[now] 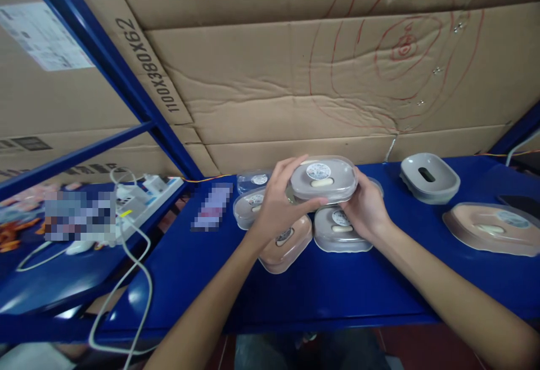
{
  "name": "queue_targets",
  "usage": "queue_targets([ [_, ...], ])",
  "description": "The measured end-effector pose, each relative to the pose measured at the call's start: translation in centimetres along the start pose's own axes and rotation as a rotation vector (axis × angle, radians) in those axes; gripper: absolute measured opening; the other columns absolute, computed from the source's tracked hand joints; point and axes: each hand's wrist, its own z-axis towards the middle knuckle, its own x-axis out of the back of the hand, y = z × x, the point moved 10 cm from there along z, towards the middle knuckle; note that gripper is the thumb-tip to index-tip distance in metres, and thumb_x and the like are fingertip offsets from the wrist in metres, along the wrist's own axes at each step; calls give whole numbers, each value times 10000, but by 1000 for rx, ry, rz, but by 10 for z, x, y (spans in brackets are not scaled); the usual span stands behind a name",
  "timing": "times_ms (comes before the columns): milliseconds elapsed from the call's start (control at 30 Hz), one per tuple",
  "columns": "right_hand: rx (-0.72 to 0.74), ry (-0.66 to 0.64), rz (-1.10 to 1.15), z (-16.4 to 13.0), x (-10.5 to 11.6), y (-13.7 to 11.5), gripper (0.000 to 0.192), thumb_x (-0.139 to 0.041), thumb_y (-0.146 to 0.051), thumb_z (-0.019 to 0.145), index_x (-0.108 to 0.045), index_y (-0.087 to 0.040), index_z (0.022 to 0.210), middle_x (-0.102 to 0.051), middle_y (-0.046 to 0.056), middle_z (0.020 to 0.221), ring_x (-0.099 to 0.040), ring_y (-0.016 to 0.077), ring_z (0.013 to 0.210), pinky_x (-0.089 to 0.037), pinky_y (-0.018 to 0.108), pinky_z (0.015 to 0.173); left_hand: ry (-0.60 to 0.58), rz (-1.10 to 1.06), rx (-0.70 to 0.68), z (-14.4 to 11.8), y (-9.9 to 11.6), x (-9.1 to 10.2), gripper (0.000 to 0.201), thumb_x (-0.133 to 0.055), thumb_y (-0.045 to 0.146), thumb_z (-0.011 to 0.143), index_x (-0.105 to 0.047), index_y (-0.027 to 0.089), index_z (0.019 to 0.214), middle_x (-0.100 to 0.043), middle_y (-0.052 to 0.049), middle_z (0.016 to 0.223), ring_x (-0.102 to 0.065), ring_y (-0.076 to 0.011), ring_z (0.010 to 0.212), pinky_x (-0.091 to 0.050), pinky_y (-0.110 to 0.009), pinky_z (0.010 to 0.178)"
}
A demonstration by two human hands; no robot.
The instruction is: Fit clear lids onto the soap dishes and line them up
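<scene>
Both my hands hold a grey soap box with a clear lid (324, 180) above the blue shelf (202, 280). My left hand (276, 204) grips its left end and my right hand (366, 208) grips its right end. Under the held box lie several more lidded boxes: a grey one (337, 234), a pink one (287, 249), and two pale ones (248, 204) behind my left hand. Each lid carries a round white sticker.
An open grey soap dish (429, 177) stands at the back right, and a pink lidded box (491, 228) lies at the far right. A white power strip with cables (145, 193) sits at the left. Cardboard sheets (295, 77) close off the back; blue rack beams (105, 61) cross the left.
</scene>
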Motion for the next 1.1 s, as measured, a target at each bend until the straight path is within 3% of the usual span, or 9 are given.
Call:
queue_targets([
  [500,31,28,59,1,3,4,290,-778,-534,888,-773,-269,1004,-825,20,1085,-692,311,1290,-586,461,1069,43,0,-10,-2,-5,-2,897,-1004,501,747,-617,414,1551,-565,-87,1535,-572,-342,1453,-480,-574,1242],
  [700,56,39,77,1,9,7,252,-811,-514,871,-716,-284,913,-805,-12,1099,-676,288,1298,-555,452,1102,50,31,1,-4,-5,-4,886,-1002,492,751,-617,401,1543,-573,-91,1531,-574,-342,1453,-486,-590,1234],
  [833,69,36,64,0,6,5,284,-796,-556,873,-733,-288,944,-809,0,1141,-658,297,1339,-541,463,1114,30,55,-6,-3,-2,-5,887,-998,465,763,-600,394,1553,-576,-95,1532,-575,-343,1451,-502,-587,1217],
  [967,48,-32,33,-4,-8,3,438,-728,-676,892,-769,-279,1072,-818,45,1171,-652,332,1359,-552,501,1091,19,102,-33,-2,3,-5,886,-1001,443,762,-597,373,1548,-584,-96,1523,-578,-339,1439,-498,-575,1212],
  [1100,74,-12,-9,-8,-11,-2,456,-818,-634,836,-740,-271,1101,-809,51,1182,-688,327,1283,-566,491,1054,30,127,-27,-2,5,-2,878,-999,462,759,-599,368,1536,-589,-90,1513,-581,-338,1431,-495,-568,1207],
])
